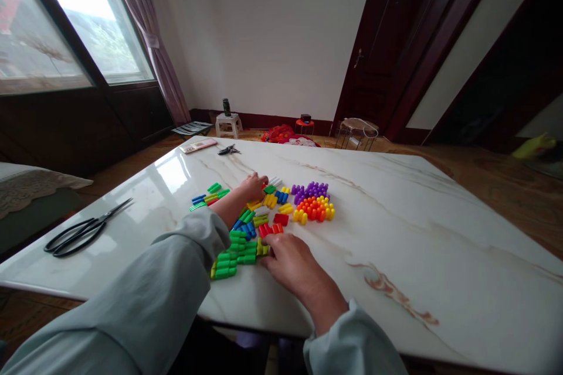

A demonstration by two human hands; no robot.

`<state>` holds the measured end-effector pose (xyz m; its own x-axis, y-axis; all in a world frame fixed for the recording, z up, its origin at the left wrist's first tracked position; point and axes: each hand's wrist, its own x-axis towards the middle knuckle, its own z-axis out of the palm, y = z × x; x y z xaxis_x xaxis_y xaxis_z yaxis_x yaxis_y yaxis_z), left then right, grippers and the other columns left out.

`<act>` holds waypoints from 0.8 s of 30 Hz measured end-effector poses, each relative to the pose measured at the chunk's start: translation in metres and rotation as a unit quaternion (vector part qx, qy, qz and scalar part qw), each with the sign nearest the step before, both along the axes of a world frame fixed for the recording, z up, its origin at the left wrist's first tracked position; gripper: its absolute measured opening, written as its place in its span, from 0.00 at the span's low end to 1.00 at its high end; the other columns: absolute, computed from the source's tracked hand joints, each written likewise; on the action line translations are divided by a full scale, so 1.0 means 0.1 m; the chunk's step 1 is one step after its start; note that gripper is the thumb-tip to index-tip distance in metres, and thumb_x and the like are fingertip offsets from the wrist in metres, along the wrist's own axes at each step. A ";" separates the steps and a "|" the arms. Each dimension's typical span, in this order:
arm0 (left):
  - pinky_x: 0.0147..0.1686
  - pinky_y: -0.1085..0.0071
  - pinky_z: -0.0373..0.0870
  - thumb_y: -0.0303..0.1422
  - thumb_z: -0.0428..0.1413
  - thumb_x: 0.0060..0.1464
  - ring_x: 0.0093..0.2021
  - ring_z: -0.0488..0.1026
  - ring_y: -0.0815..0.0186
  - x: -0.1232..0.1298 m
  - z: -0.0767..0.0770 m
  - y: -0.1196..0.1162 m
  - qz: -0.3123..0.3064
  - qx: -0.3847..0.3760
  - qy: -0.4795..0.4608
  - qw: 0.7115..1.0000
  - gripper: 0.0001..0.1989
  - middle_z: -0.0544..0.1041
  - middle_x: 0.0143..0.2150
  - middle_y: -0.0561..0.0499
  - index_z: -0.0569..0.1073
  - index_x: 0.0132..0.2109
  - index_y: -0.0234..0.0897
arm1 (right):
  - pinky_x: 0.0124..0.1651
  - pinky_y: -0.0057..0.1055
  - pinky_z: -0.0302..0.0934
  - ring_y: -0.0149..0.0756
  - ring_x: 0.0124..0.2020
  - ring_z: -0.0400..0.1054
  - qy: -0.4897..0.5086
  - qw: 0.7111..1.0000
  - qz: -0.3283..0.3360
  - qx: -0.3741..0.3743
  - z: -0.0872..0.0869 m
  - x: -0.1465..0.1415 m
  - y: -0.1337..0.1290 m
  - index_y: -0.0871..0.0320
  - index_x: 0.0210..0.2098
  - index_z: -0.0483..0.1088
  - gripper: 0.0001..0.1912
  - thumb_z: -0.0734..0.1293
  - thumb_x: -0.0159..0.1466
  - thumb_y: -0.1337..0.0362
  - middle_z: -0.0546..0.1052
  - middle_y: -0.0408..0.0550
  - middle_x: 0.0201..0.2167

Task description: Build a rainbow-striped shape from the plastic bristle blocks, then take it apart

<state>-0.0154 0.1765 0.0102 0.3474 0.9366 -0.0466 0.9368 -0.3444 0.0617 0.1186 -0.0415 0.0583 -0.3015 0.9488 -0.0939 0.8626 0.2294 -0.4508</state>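
Green blocks (226,272): my left sleeve (171,263) could brush them askew; left hand (254,187), right hand (291,255): grips I can't tell.

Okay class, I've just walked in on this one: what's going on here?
A person has both hands among colourful plastic pieces on a marble-patterned table. The left hand reaches to the far side of the pile; the right hand is at the near side, by red pieces and green pieces. Purple pieces and orange pieces sit grouped to the right. Large scissors lie off to the left.
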 end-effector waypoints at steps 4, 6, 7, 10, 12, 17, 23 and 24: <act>0.42 0.64 0.67 0.26 0.49 0.53 0.45 0.71 0.56 0.00 0.01 -0.05 0.014 0.032 -0.026 0.999 0.20 0.68 0.48 0.42 0.69 0.53 0.41 | 0.37 0.28 0.56 0.38 0.39 0.70 0.001 1.000 0.000 0.014 0.00 0.00 0.00 0.54 0.40 0.74 0.12 0.65 0.57 0.62 0.77 0.48 0.36; 0.42 0.64 0.66 0.25 0.46 0.54 0.46 0.70 0.56 0.00 0.08 -0.10 0.025 0.054 -0.036 0.998 0.19 0.68 0.49 0.42 0.70 0.51 0.41 | 0.36 0.28 0.56 0.37 0.38 0.70 0.008 1.000 -0.001 0.012 0.00 0.02 0.01 0.54 0.39 0.74 0.11 0.65 0.57 0.62 0.77 0.47 0.35; 0.43 0.64 0.66 0.24 0.45 0.55 0.47 0.70 0.56 0.00 0.14 -0.14 0.033 0.070 -0.057 0.995 0.19 0.68 0.49 0.42 0.71 0.51 0.41 | 0.36 0.27 0.56 0.37 0.38 0.70 0.009 1.000 -0.005 0.009 0.00 0.03 0.02 0.54 0.38 0.74 0.10 0.65 0.57 0.62 0.77 0.47 0.35; 0.43 0.66 0.66 0.25 0.47 0.54 0.45 0.70 0.59 0.02 0.35 -0.30 0.059 0.119 -0.205 0.970 0.17 0.70 0.49 0.45 0.72 0.49 0.42 | 0.36 0.28 0.57 0.37 0.37 0.71 0.007 0.999 -0.042 0.014 -0.02 0.08 0.07 0.54 0.38 0.74 0.10 0.65 0.57 0.62 0.78 0.47 0.34; 0.40 0.69 0.67 0.26 0.51 0.53 0.41 0.71 0.63 0.06 0.50 -0.48 0.087 0.094 -0.369 0.920 0.16 0.73 0.44 0.47 0.73 0.48 0.40 | 0.37 0.28 0.58 0.38 0.37 0.71 0.027 0.995 -0.090 0.039 -0.04 0.12 0.12 0.54 0.40 0.75 0.12 0.65 0.57 0.62 0.78 0.48 0.34; 0.19 0.79 0.58 0.34 0.59 0.48 0.23 0.66 0.74 0.20 0.67 -1.23 0.185 -0.232 -0.727 0.619 0.13 0.75 0.35 0.48 0.73 0.42 0.34 | 0.36 0.29 0.62 0.36 0.34 0.72 0.243 0.945 -0.200 0.089 -0.03 0.19 0.20 0.57 0.43 0.73 0.14 0.64 0.58 0.61 0.79 0.48 0.34; 0.15 0.82 0.53 0.35 0.66 0.41 0.22 0.67 0.75 0.31 0.55 -1.87 0.214 -0.293 -0.787 0.498 0.16 0.75 0.31 0.51 0.72 0.37 0.36 | 0.23 0.25 0.60 0.33 0.25 0.71 0.497 0.837 -0.228 0.016 0.04 0.21 0.16 0.61 0.37 0.72 0.24 0.61 0.58 0.45 0.78 0.49 0.30; 0.15 0.82 0.52 0.35 0.66 0.40 0.21 0.67 0.75 0.32 0.53 -1.90 0.215 -0.293 -0.789 0.495 0.17 0.74 0.29 0.52 0.72 0.37 0.36 | 0.23 0.25 0.60 0.33 0.25 0.71 0.501 0.835 -0.226 0.010 0.04 0.22 0.15 0.61 0.37 0.73 0.26 0.62 0.57 0.44 0.77 0.48 0.29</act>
